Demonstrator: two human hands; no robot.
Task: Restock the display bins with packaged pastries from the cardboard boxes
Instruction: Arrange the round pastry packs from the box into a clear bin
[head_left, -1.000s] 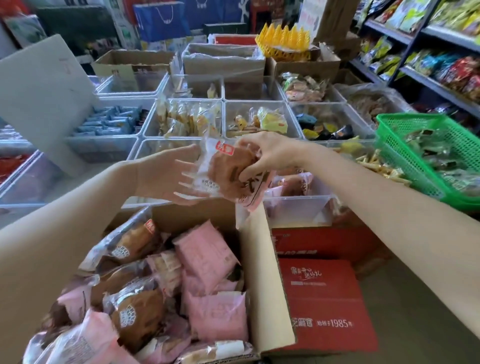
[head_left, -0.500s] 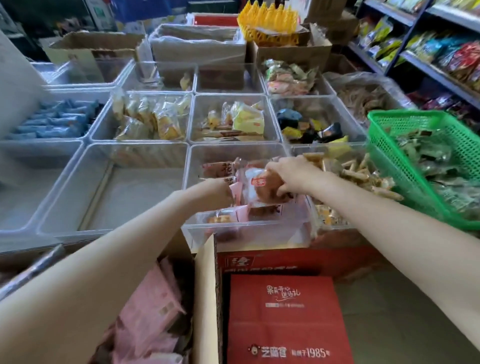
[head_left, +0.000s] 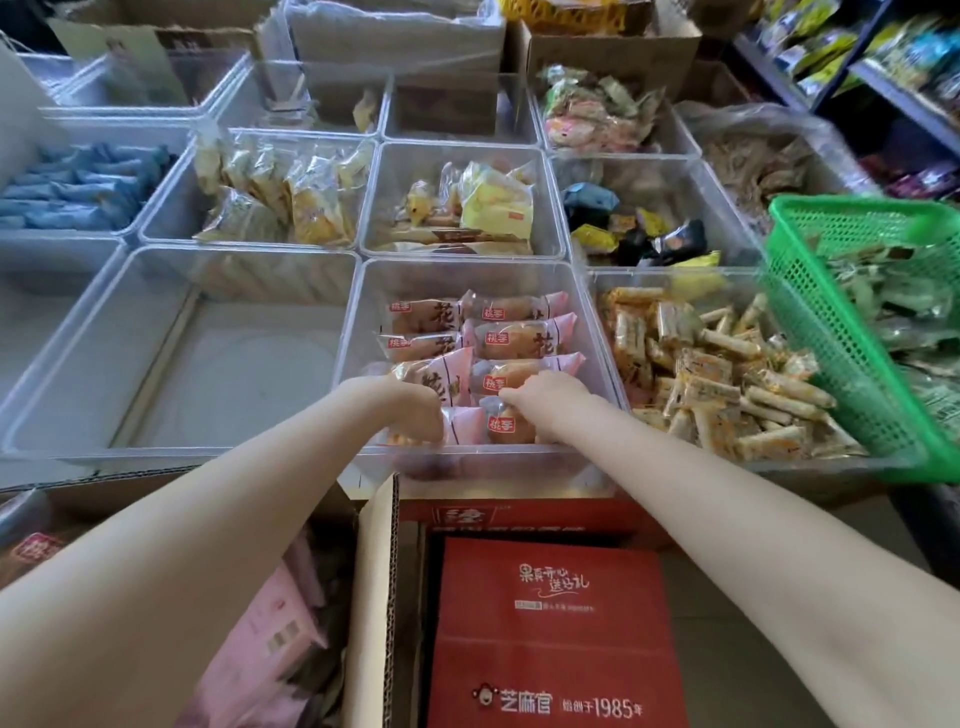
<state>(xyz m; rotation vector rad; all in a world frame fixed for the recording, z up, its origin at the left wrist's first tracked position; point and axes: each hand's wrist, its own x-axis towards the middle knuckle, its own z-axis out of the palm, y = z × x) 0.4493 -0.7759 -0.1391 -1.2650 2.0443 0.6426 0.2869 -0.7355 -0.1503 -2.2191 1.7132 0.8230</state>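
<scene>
Nearest, the cardboard box (head_left: 371, 597) is cut off by the lower edge and both forearms cover much of its pink packets (head_left: 270, 629). Both hands reach over the near wall of the clear bin (head_left: 467, 460): the left hand (head_left: 410, 410) and right hand (head_left: 540, 402) have fingers curled down onto the front packaged pastries (head_left: 506, 423), though the grip itself is hidden. Left of it an empty bin (head_left: 171, 364) gives room; the green basket (head_left: 852, 332) overhangs at right.
</scene>
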